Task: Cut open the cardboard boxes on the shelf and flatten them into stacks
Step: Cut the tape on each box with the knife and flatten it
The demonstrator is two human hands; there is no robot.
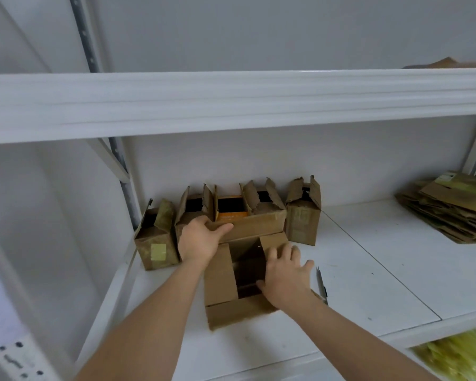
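An opened cardboard box lies spread on the white shelf, its flaps out to the front and back. My left hand grips the box's far flap, thumb curled over its edge. My right hand lies flat on the right side of the box, fingers spread. Several upright open boxes stand in a row against the back wall: one at the left, an orange-lined one in the middle and one at the right.
A utility knife lies on the shelf just right of my right hand. A stack of flattened cardboard sits at the far right. An upper shelf beam overhangs. Yellow material shows on the shelf below.
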